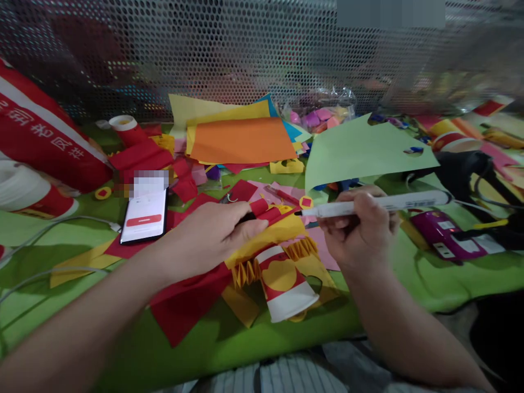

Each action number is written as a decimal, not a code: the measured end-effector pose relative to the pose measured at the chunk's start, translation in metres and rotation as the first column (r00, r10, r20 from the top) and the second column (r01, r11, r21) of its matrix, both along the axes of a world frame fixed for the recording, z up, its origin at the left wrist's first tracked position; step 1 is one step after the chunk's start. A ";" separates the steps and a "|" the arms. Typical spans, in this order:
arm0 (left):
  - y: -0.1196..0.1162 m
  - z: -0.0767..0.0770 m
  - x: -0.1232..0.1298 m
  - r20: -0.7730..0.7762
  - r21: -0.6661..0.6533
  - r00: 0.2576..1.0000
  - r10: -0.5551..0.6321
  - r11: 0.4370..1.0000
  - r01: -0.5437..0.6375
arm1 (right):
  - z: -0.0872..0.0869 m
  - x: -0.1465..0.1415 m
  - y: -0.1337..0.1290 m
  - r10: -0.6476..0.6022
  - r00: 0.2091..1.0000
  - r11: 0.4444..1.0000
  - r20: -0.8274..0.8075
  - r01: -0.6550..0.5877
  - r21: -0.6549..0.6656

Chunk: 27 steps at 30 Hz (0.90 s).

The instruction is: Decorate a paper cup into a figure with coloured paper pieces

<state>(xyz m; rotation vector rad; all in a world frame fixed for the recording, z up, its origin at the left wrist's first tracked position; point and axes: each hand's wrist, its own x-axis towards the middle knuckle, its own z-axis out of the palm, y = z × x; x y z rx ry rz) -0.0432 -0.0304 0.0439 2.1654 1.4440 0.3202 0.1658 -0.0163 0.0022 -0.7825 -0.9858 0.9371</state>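
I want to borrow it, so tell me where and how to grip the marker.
Take the marker by its back end, probably best pinched between thumb and finger from the person's right. It is slim and straight, with its dark tip bare and pointing left. The right hand holds it nearer that tip, so the back end sticks out free.

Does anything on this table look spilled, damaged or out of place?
Nothing looks spilled. The front paper cup is tipped over, its wide rim toward the person, among jumbled paper pieces. The pale green sheet has a hole and a notched edge, which could be deliberate cuts rather than damage.
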 end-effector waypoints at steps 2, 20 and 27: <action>0.000 -0.005 -0.002 -0.155 0.084 0.985 0.074 0.995 -0.061 | -0.004 -0.003 -0.003 -0.010 0.999 1.000 0.050 0.009 0.021; 0.012 -0.001 -0.010 -0.280 -0.453 0.947 -0.156 0.891 0.013 | -0.016 -0.008 -0.002 0.107 0.991 0.994 0.085 -0.109 0.016; 0.013 -0.004 -0.011 -0.203 -0.348 0.973 -0.108 0.937 0.031 | -0.018 -0.007 -0.003 0.167 0.979 0.986 0.117 -0.164 -0.037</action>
